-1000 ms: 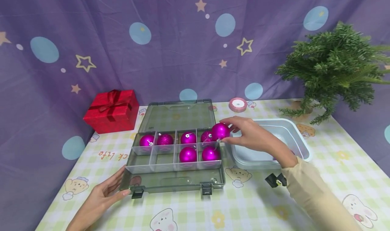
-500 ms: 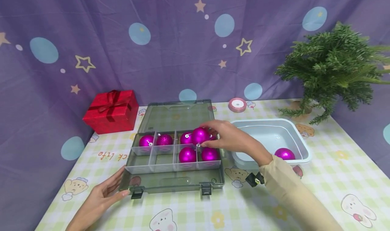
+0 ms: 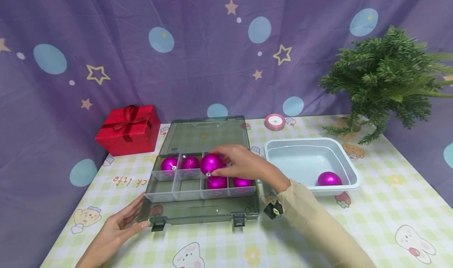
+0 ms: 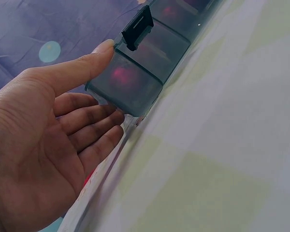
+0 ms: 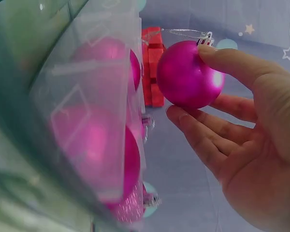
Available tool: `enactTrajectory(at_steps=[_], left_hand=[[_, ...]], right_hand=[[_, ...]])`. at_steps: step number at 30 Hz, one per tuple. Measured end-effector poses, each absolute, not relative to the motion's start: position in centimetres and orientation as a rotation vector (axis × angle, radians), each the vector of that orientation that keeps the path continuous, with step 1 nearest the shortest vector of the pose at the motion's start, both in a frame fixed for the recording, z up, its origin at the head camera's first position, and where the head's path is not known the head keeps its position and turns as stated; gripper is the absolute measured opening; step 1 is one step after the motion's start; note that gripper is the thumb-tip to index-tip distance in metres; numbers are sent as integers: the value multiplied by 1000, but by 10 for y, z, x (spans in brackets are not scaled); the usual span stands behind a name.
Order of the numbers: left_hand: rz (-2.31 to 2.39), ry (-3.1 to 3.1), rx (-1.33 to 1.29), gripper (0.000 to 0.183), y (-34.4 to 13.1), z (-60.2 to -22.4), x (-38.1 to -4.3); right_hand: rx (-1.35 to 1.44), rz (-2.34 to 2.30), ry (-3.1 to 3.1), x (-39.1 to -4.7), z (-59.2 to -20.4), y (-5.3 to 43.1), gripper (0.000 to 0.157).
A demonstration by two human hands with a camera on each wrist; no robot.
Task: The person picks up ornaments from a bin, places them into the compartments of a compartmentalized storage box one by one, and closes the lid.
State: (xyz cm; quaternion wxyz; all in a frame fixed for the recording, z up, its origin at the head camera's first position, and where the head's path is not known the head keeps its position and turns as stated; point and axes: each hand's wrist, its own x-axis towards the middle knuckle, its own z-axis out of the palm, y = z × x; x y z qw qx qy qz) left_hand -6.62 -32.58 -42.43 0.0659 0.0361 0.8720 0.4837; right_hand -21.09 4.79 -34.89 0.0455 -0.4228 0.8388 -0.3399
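Observation:
My right hand [image 3: 244, 164] pinches a shiny magenta Christmas bauble [image 3: 210, 164] between thumb and fingertips, over the middle of a grey see-through storage box [image 3: 198, 210]. In the right wrist view the bauble's silver cap and string loop [image 5: 183, 33] stick up beside the thumb. Other baubles fill part of the box: a smooth one [image 3: 169, 164] and a glittery one [image 3: 190, 162] at back left, two smooth ones in the front right compartments. My right hand hides the back right compartments. My left hand [image 3: 115, 224] holds the box's front left corner, thumb [image 4: 104, 48] near a black latch [image 4: 137, 28].
The box's lid [image 3: 209, 138] lies folded back. To the right stands a pale blue tub [image 3: 301, 158] with one bauble [image 3: 329, 178] inside. A pink ribbon roll [image 3: 275, 122], a red gift box [image 3: 129, 128] and a small artificial tree [image 3: 378, 75] stand farther back.
My right hand has carried the bauble leftward from the box's right end to over its middle. The bauble in the tub has come into view. My left hand stays at the corner.

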Motion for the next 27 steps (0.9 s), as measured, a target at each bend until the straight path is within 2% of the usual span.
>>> enactTrajectory(at_steps=[12,27], left_hand=[[1460,2615,106,80,-326,-424,-67],[1431,2622,85,81,-326,-424,-67]], right_hand=[[-1319,-1001,2527,-210,-352,14,56],[-1265,-1002,2482,-210,-351,10,58]])
